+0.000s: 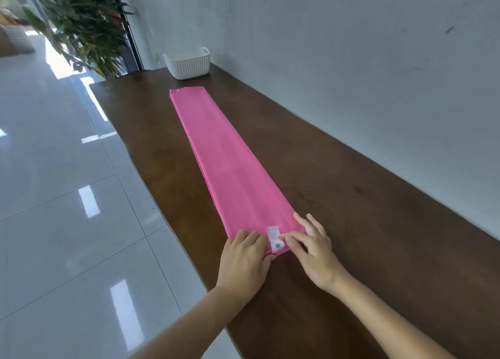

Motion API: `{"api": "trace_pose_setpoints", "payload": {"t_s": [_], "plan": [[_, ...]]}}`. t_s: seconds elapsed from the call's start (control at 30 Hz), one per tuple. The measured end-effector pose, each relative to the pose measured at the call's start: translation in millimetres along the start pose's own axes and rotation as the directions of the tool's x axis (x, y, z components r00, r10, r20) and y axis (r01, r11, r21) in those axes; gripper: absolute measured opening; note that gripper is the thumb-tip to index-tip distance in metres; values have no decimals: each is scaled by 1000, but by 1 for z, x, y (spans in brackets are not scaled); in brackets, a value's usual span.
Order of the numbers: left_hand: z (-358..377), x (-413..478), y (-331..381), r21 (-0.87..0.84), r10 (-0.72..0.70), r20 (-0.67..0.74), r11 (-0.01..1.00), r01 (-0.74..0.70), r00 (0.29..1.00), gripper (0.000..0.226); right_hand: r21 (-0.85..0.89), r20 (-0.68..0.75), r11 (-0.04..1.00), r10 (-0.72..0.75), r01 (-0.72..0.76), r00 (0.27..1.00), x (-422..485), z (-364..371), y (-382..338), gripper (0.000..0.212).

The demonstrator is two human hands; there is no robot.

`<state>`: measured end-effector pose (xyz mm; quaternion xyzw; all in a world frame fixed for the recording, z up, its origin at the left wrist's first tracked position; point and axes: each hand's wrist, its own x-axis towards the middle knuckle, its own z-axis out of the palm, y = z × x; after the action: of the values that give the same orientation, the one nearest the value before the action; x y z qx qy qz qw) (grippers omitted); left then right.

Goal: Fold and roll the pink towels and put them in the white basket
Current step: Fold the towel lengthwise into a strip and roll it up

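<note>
Pink towel [230, 155]: smooth matt cloth. Table [351, 223]: dark wood, faint sheen. White basket [189, 67]: ribbed plastic, matt. Floor tiles [67, 182]: high gloss, mirror-like. Wall [351, 47]: matt paint, scuffed in spots.

Brown table [351, 223]: pink towel [227, 158], white basket [188, 63].
</note>
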<state>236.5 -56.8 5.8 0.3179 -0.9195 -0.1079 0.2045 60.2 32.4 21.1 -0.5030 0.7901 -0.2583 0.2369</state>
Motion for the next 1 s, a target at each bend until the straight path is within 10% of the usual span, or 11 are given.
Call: {"api": "trace_pose_setpoints", "payload": {"t_s": [0.33,0.63,1.0], "plan": [[15,2,5,140,139,-31,981,-133,990,5,-67,19,993,-95,97,995,4,-3,7,29],[-10,0,-12,-126,-19,68,992,28,998,12,-445,-24,821,-411,358,911,-7,13,3,34],[-35,-24,-42,-213,-50,284,971,114,957,12,-517,14,650,-645,557,764,-18,47,-13,19]]}}
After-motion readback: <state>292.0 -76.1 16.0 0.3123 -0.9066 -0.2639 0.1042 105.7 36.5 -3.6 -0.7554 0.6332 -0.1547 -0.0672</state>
